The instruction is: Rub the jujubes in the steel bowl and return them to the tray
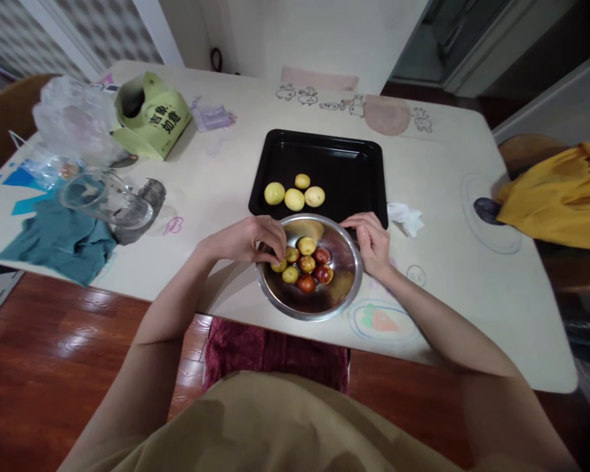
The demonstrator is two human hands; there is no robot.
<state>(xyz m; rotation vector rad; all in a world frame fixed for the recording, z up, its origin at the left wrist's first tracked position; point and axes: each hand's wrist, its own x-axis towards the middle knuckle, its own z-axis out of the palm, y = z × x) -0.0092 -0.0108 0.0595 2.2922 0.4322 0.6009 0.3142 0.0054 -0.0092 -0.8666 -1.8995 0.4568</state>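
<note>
A shiny metal bowl [341, 288] stands near the table's front edge. It holds several jujubes [307, 264], some yellow-green and others mottled or red-brown. My left hand [258, 239] reaches over the bowl's left rim, thumb and fingertips pinched on a yellow-green jujube [278, 267] among the others. At the upper right rim, my right hand [371, 242] is closed against the bowl, its fingers partly hidden from view. Just behind the bowl lies a black baking tray [334, 160], with several yellow-green jujubes [294, 199] grouped in its front left part.
A crumpled white tissue [407, 218] lies right of the tray. Toward the left are a glass pitcher [105, 200], a teal cloth [59, 239], a green paper box [155, 121] and a clear plastic bag [76, 118]. Yellow fabric [565, 196] hangs over a chair at right.
</note>
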